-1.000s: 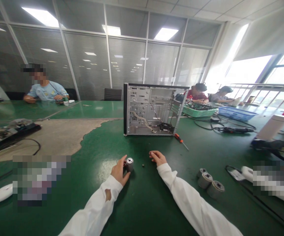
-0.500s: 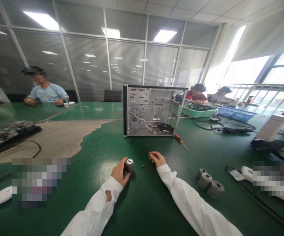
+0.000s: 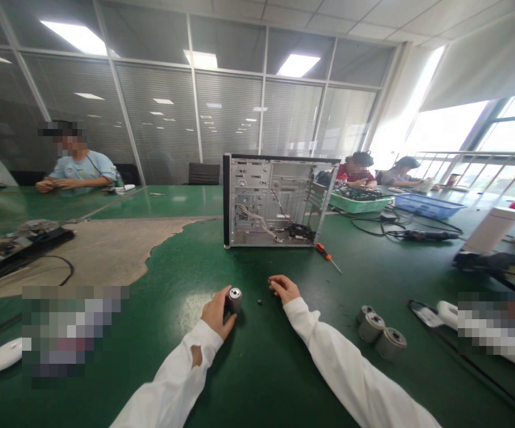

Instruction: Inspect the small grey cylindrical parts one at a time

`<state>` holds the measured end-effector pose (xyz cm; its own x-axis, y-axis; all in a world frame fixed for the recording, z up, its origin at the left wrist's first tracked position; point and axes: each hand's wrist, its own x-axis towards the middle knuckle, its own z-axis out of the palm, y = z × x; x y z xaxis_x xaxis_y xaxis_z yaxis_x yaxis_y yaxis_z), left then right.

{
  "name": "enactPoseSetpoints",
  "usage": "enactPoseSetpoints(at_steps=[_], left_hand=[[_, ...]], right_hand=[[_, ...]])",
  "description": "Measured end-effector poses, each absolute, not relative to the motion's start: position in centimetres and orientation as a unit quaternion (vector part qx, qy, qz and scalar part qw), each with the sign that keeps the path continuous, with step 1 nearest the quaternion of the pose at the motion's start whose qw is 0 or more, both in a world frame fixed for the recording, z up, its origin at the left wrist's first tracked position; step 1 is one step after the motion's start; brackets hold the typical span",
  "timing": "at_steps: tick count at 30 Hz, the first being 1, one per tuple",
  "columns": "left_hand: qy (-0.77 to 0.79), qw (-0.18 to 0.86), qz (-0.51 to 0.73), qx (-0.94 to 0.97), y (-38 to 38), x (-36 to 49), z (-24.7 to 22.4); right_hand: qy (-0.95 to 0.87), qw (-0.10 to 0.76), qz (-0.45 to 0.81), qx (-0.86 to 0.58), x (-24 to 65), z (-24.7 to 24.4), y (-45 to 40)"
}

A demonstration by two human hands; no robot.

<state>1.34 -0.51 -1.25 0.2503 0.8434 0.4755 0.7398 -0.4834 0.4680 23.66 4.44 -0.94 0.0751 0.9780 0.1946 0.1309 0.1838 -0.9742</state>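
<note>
A small metal cylinder (image 3: 235,301) stands upright on the green table (image 3: 257,362), and my left hand (image 3: 217,313) is wrapped round its left side. My right hand (image 3: 285,288) rests to the right, its fingertips pinched together; whatever they hold, if anything, is too small to make out. Between the hands lies a tiny dark part (image 3: 260,302). Several similar metal cylinders (image 3: 391,343) stand together to the right of my right forearm.
Behind the hands stands an open computer case (image 3: 279,202), with an orange screwdriver (image 3: 324,251) at its right corner. Green basket (image 3: 364,205) and blue basket (image 3: 429,205) sit back right. Circuit boards (image 3: 16,244) lie at left. Several people sit around the table.
Both my hands and the cylinder have stayed nearly still. The person in light blue at the far left has brought their hands together.
</note>
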Motion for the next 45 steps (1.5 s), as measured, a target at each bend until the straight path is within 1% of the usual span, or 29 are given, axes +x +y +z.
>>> enactPoseSetpoints(at_steps=[14,20,23,27,30,32,38,42,45], left_hand=[[0.514,0.076,0.343,0.783,-0.6,1.5,-1.1],[0.512,0.08,0.351,0.78,-0.7,1.5,-1.0],[0.497,0.083,0.363,0.784,-0.8,1.5,-0.7],[0.441,0.118,0.377,0.806,-1.3,1.6,0.2],[0.398,0.141,0.38,0.823,-2.0,2.0,0.8],[0.379,0.148,0.382,0.83,-2.5,2.3,1.0],[0.352,0.137,0.388,0.841,-2.7,2.7,1.0],[0.34,0.126,0.398,0.843,-2.4,2.7,1.1],[0.323,0.115,0.394,0.853,-2.3,2.6,1.1]], right_hand=[[-0.601,0.514,0.348,-0.503,23.8,-1.7,4.9],[-0.629,0.522,0.301,-0.492,23.4,-0.2,3.4],[-0.68,0.519,0.262,-0.447,22.2,1.0,1.6],[-0.765,0.465,0.228,-0.383,19.9,1.9,-1.0],[-0.794,0.423,0.196,-0.39,18.9,2.2,-2.3],[-0.797,0.413,0.185,-0.401,18.9,2.5,-3.1],[-0.777,0.391,0.218,-0.442,22.8,3.0,-7.8],[-0.715,0.417,0.229,-0.512,28.2,1.7,-12.3],[-0.635,0.443,0.187,-0.604,33.0,0.5,-15.2]])
